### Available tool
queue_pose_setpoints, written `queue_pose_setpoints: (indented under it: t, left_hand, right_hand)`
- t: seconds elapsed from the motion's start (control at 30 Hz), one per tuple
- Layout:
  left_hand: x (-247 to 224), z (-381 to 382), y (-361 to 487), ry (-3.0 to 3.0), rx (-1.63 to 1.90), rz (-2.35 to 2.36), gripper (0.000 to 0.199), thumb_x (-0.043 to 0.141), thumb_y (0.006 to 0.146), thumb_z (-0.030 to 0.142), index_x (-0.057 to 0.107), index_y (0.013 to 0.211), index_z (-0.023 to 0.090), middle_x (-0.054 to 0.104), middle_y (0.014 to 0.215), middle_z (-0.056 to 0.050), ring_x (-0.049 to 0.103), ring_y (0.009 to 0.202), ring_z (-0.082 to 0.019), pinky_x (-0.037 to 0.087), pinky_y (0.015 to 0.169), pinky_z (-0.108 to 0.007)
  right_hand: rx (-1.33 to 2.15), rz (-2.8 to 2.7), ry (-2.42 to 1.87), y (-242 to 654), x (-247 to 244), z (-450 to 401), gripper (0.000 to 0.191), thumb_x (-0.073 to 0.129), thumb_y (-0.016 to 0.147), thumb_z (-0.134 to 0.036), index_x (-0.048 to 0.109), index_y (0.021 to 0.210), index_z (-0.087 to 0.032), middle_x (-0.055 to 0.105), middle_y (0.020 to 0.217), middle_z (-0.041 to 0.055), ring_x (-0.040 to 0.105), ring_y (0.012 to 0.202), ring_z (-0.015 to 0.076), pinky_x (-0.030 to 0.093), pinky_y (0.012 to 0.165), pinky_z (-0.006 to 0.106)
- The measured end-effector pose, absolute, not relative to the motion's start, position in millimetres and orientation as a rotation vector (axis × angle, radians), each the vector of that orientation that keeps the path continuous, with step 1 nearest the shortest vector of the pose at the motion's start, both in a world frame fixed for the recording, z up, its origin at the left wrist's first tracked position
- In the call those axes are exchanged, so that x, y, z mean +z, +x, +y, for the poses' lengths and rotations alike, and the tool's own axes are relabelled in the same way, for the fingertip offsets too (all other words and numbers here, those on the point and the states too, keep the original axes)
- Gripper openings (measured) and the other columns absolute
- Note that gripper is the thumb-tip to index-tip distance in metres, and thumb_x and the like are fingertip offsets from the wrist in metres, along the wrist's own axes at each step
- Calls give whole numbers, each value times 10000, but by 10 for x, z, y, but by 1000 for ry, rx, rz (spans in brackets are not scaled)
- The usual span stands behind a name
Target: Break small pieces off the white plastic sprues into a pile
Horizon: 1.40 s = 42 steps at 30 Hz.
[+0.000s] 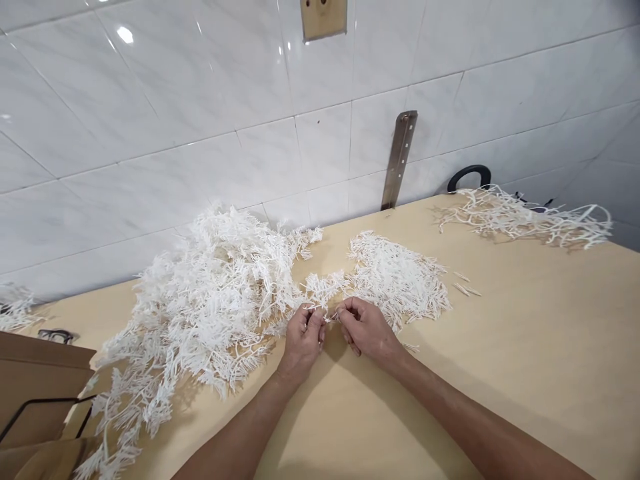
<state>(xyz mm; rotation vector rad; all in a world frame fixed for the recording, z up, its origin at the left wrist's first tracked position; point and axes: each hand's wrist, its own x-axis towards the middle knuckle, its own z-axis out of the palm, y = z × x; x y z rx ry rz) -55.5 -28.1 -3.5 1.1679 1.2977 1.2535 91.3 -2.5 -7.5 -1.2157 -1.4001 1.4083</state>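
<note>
My left hand is closed in a pinch on a white branched plastic strip, held just above the table. Close beside it, my right hand pinches at the strip's right end; what lies between those fingertips is mostly hidden. A large tangled heap of white branched plastic strips spreads to the left of my hands. Beyond my right hand lies a pile of small, thin white plastic pieces. One short bunch of the branched strips sits between the two piles.
Bare white stems lie at the back right, near a black curved handle. A metal strip leans on the tiled wall. Several loose pieces lie right of the pile. Cardboard and glasses are at the left.
</note>
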Motion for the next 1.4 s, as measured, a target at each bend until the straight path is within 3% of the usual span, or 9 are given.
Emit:
queue_pose_setpoints:
  t: [0.17, 0.4, 0.6, 1.0, 1.17, 1.27, 1.4]
  left_hand:
    - [-50, -241, -575, 1071, 1248, 1271, 411, 630, 811, 567, 505, 730, 184, 466, 491, 71, 369, 372, -57, 300, 378, -193]
    - [-66, -249, -573, 1150, 1241, 1343, 407, 625, 823, 561, 520, 724, 180, 472, 491, 62, 416, 389, -66, 345, 384, -188]
    - [-43, -263, -565, 1191, 1246, 1352, 395, 623, 821, 557, 546, 737, 179, 471, 488, 67, 420, 382, -69, 351, 391, -197]
    - [-76, -256, -554, 1215, 1215, 1400, 376, 611, 825, 538, 521, 717, 189, 496, 503, 59, 426, 394, -77, 352, 398, -204]
    - [-30, -197, -579, 1066, 1282, 1431, 348, 647, 797, 490, 535, 693, 178, 500, 511, 52, 446, 442, -80, 350, 430, -199]
    - [-1, -186, -608, 1025, 1300, 1357, 332, 686, 773, 467, 561, 710, 166, 537, 548, 42, 477, 482, -82, 381, 470, -198]
    - [19, -204, -635, 1002, 1262, 1249, 354, 693, 772, 491, 583, 726, 157, 536, 512, 39, 478, 419, -84, 342, 425, -199]
  right_hand:
    - [1272, -1426, -1145, 957, -172, -34, 190, 558, 861, -373, 547, 785, -199, 627, 662, 1, 480, 449, 100, 385, 415, 228]
    - [902, -1647, -1068, 935, -172, -133, 173, 590, 892, -368, 617, 949, -206, 650, 787, 39, 600, 665, 160, 495, 586, 275]
    - [561, -1845, -1010, 889, -171, -149, 113, 536, 928, -247, 643, 952, -217, 658, 816, 52, 616, 745, 184, 515, 709, 313]
    - [441, -1961, -1016, 841, -198, -113, 137, 484, 920, -187, 528, 792, -211, 584, 749, 31, 545, 679, 159, 446, 644, 283]
    - [456, -2126, -717, 772, -202, -200, 151, 446, 872, -106, 513, 798, -218, 558, 722, 12, 513, 618, 139, 402, 554, 249]
    - [512, -2143, -620, 765, -100, -264, 140, 459, 887, -123, 537, 822, -220, 596, 742, 20, 558, 665, 143, 440, 590, 249]
    - [414, -1898, -923, 1027, 66, -112, 97, 507, 911, -228, 595, 868, -226, 643, 768, 35, 587, 646, 146, 494, 622, 273]
